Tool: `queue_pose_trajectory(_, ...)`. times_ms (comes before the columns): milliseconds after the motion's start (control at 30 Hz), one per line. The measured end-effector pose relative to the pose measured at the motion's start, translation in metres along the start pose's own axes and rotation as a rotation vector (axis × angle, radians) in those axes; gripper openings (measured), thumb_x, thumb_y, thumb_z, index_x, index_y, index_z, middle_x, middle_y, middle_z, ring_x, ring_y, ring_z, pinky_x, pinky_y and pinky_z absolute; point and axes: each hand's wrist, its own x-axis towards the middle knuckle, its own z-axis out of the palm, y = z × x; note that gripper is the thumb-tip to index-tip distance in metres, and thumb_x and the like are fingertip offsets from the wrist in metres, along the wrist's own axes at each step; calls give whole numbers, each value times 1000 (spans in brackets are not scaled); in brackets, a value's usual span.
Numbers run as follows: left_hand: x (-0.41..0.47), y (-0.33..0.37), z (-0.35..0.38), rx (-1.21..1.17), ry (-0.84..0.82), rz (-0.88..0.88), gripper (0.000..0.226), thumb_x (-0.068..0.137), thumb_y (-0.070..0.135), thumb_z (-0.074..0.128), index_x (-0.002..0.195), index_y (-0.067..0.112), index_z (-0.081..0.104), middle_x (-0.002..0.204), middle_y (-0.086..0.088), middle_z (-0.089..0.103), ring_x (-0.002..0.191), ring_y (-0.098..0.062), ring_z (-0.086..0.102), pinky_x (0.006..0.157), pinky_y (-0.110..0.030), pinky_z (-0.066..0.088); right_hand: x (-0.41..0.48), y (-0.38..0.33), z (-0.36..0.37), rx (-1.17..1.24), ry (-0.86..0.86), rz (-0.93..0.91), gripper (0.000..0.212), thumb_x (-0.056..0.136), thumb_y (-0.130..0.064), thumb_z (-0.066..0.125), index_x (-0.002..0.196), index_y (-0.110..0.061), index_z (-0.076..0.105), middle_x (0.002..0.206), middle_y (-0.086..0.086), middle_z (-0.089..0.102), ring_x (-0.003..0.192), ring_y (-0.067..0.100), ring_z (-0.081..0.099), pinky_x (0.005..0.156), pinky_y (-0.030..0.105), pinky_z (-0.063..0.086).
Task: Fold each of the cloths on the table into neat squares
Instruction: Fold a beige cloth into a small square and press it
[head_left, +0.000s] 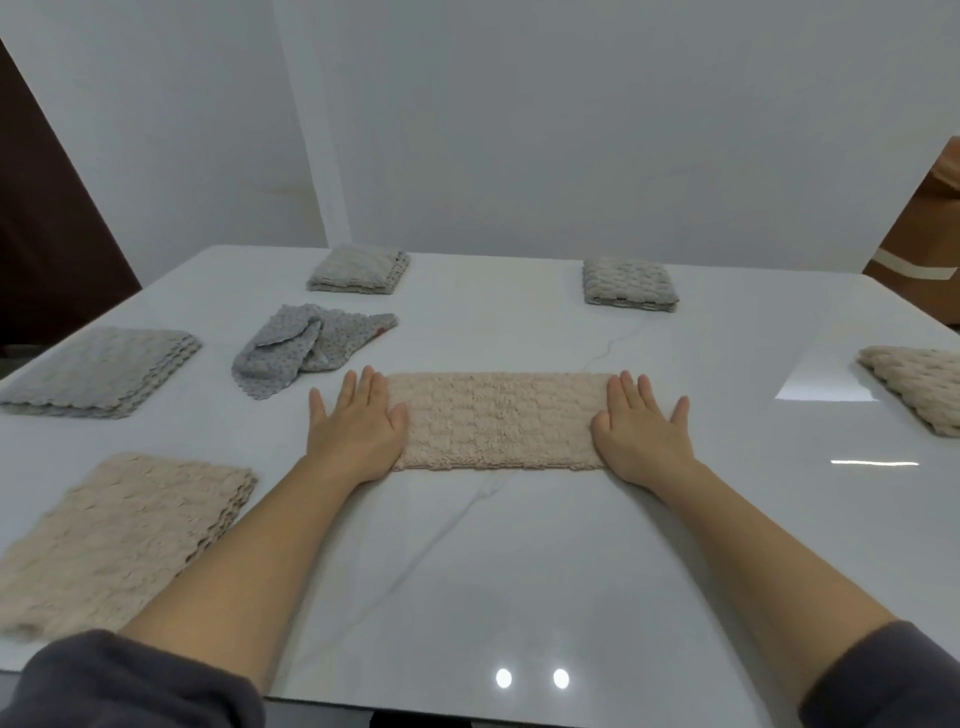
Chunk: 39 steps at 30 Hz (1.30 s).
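Observation:
A beige fluffy cloth (496, 420) lies in the middle of the white table (519, 571) as a long rectangle. My left hand (356, 421) lies flat with straight fingers on its left end. My right hand (641, 423) lies flat on its right end. A crumpled grey cloth (306, 345) sits just behind my left hand. Folded cloths lie around: a beige one (114, 530) at front left, a grey one (98, 371) at left, a grey one (361, 268) at back left, a grey one (628, 283) at back right, a beige one (919, 387) at right.
A white wall rises behind the table. A brown cardboard box (919, 244) stands past the table's back right corner. A dark panel (47, 218) is at the far left.

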Motion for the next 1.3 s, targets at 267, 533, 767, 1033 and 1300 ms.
queue_pose_trajectory(267,-1,0,-26,-42,368,39,46,99,19,32,144,10,36,145,-7,46,132,-22,43,116,-49,18,-6,-13,-23,-79,125,-33,62,100,-30,16,155,-7,-3,163,6,-11,150,21,-12,117,57,-7)
queue_pose_trajectory(533,40,26,-52,32,121,235,45,96,22,41,141,17,40,140,-3,46,127,-24,44,104,-46,38,6,-94,-10,-31,45,-413,60,103,-34,14,156,-10,-3,163,4,-11,150,19,-13,119,53,-9)
queue_pose_trajectory(767,50,22,-61,11,-59,229,27,87,40,57,105,22,53,99,4,56,88,-14,53,75,-32,43,9,-93,7,-51,-6,-400,61,102,-36,14,156,-12,-2,164,2,-9,150,18,-11,119,53,-8)
queue_pose_trajectory(1033,39,2,-64,-1024,-476,-216,33,86,31,71,109,8,62,99,-16,72,85,-25,67,77,-37,57,7,-93,8,-54,5,-400,60,103,-36,14,156,-12,-3,164,2,-10,150,18,-11,118,52,-8)
queue_pose_trajectory(1300,24,5,-44,-821,-70,-248,23,94,22,57,80,6,48,61,-7,52,48,-19,50,45,-22,35,7,-102,9,-36,-6,-408,60,103,-36,13,156,-13,-3,164,2,-10,150,18,-11,118,52,-8)
